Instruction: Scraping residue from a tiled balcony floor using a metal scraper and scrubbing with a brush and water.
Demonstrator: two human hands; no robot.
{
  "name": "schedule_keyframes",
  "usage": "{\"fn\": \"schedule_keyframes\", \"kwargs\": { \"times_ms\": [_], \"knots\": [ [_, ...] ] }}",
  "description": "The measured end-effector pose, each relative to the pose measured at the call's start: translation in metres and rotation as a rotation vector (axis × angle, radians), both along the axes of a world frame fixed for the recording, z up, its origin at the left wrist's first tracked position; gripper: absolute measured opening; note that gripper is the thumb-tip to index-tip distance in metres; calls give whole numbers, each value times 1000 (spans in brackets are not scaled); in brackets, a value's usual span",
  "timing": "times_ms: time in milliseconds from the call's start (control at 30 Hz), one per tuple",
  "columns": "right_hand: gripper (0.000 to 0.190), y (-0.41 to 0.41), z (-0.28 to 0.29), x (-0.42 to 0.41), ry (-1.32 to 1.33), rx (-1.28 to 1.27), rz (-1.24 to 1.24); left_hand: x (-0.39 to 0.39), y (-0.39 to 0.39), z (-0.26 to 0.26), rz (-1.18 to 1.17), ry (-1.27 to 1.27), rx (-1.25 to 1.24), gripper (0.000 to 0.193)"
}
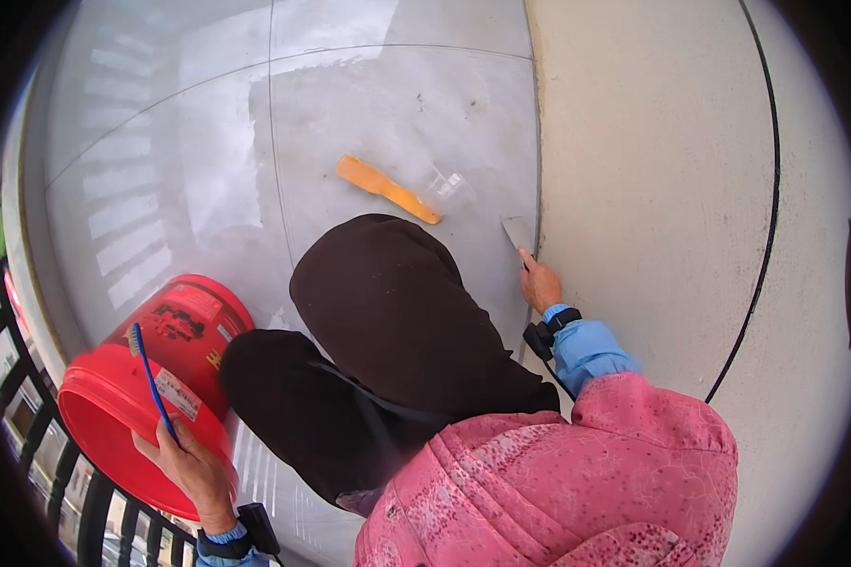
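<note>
My left hand (191,471) grips a blue-handled brush (153,388) with pale bristles, much like a toothbrush. It is in front of the mouth of a red plastic bucket (216,301), which lies tipped on its side. In my right hand (541,283) is a putty knife (517,232), its metal blade pointing away from me beside the joint between floor and wall. An orange plastic scraper-like piece (386,190) rests on the grey tiles past my knee. Touching or close by it is a clear plastic container (449,186), hard to make out against the floor.
Grey floor tiles (340,106) look wet and shiny in places, with a few dark specks. A cream wall (631,177) rises along the right, with a black cable (775,170) running over it. Dark metal railing (64,468) borders the left side. My bent knees (390,305) fill the middle.
</note>
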State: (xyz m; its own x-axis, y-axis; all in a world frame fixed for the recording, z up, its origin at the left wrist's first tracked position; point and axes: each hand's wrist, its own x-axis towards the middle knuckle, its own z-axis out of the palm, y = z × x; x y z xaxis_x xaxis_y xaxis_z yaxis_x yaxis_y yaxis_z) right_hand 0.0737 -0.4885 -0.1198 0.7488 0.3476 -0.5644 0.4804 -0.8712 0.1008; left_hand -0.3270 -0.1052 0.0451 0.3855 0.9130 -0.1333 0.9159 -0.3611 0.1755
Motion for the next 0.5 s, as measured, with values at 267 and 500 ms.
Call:
{"fn": "schedule_keyframes", "kwargs": {
  "times_ms": [267, 500],
  "knots": [
    [46, 2, -28, -21, 46, 109, -105, 1, 0, -2, -17, 27, -2, 28],
    [48, 10, -22, -10, 155, 31, -153, -1, -1, -1, -9, -36, -35, 29]
  ]
}}
